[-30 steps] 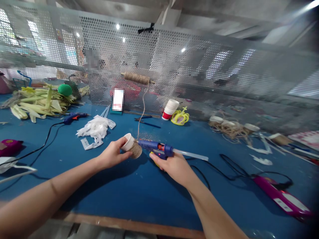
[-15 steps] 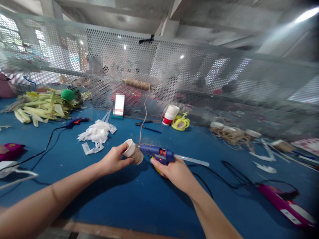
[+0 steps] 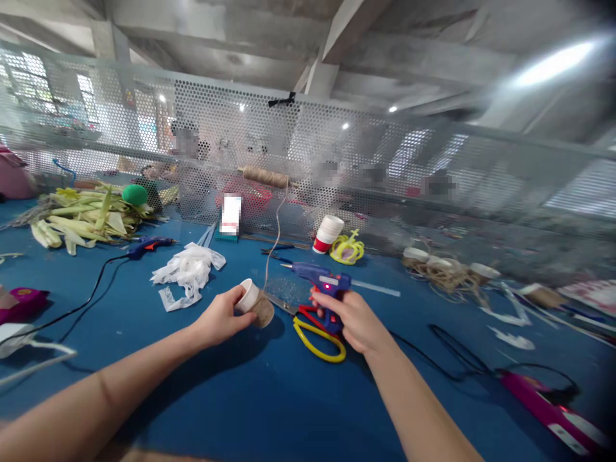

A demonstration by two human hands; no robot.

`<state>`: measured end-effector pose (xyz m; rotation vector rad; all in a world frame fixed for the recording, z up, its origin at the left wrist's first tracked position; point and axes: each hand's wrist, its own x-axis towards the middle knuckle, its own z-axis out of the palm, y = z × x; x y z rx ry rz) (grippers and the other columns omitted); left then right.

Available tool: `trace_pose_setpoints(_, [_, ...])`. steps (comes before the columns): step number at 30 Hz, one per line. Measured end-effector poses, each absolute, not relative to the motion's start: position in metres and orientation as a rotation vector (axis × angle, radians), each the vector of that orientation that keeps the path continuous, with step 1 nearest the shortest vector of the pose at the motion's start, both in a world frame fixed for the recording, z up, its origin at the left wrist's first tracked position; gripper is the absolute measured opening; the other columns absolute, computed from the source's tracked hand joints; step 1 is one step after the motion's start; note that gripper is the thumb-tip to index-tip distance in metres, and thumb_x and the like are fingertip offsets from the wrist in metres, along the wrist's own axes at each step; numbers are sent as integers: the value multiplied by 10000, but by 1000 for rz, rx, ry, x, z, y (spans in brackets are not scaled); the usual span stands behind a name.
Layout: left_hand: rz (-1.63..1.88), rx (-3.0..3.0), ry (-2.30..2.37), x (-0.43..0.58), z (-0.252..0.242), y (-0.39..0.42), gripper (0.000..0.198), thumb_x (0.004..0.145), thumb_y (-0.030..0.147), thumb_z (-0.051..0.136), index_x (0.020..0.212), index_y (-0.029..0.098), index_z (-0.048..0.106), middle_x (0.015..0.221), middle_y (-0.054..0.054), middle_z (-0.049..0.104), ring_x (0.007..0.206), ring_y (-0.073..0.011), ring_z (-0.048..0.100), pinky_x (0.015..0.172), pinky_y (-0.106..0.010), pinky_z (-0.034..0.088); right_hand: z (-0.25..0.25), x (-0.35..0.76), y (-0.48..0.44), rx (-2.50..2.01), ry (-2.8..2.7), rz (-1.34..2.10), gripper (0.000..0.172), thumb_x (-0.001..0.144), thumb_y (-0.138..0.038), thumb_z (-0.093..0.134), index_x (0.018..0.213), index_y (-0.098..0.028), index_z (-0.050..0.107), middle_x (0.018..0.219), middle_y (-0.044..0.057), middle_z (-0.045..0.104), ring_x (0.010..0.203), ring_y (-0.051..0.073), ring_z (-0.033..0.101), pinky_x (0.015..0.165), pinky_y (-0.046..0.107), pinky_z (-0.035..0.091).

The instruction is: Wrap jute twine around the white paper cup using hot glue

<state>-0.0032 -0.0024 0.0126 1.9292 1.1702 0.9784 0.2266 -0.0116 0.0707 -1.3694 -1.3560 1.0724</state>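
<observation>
- Left hand [image 3: 219,317]: thumb and fingers pinched about the wall of one white cup [image 3: 255,303]; cup tilted, mouth up and to the left, lower part wrapped in twine.
- Right hand [image 3: 353,317]: curled round the grip of a blue glue gun [image 3: 315,274]; nozzle pointed left, apart from the cup; a clear glue stick [image 3: 378,287] stuck out behind.
- Scissors [image 3: 292,310], red and yellow handles: lay on the blue surface [image 3: 240,398] below the gun; blades towards the cup.
- Twine strand [image 3: 278,224]: ran from beside the cup up to a twine roll [image 3: 266,176] at the perforated panel [image 3: 231,128].
- Farther out: crumpled white plastic [image 3: 190,269], left; stacked cups [image 3: 328,234], tilted, beside a yellow crown-shaped piece [image 3: 347,249]; second glue gun [image 3: 149,245], near pale husks [image 3: 91,218]; purple power strip [image 3: 548,410], right.
</observation>
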Motion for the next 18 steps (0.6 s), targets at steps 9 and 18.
trace_pose_setpoints(9, [994,1898,1164,-1,18,-5,139,677,258,543,757,159,486,742,-29,569,697,-163,519,621,-261,388,37,250,57,-1738,-1332,772,165,689,-273,578,617,-126,559,434,-24,471,385,88,442,425,227,390])
trace_pose_setpoints(18, [1022,1882,1140,0,19,-9,136,667,254,554,733,153,492,710,-22,562,661,-149,505,585,-240,378,29,242,84,-2104,-1588,316,303,750,-301,535,520,-111,590,714,208,644,888,327,587,757,361,414])
